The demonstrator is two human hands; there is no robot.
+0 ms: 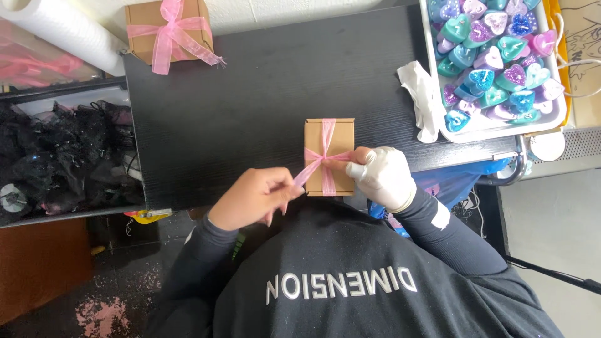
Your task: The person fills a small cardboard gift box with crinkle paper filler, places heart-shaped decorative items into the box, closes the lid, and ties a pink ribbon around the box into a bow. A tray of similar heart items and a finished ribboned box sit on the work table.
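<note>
- The small brown cardboard box (329, 156) lies flat on the black table (250, 106), near the table's front edge and directly in front of the person.
- A sheer pink ribbon (327, 134) runs lengthwise over the box lid and crosses a second strand at about the middle of the box.
- The left hand (253, 197) is bare. Its fingertips are pinched closed on a loose ribbon end that runs diagonally from the crossing point toward the box's lower left corner.
- The right hand (383, 175) wears a white glove. Its thumb and forefinger are closed on the ribbon at the crossing point and rest on the box's right side.
- Both forearms are covered by dark sleeves.
- A second brown box (168, 28), already tied with a pink bow, stands at the far left corner of the table, well apart from the hands.
- A white tray (488, 128) at the far right holds many heart-shaped pieces (494, 56) in teal, purple, pink and blue.
- A crumpled white cloth (422, 100) lies just beside the tray's left wall.
- A white roll (69, 31) lies at the upper left, beyond the table.
- A bin of black netting (69, 156) stands to the left of the table.
</note>
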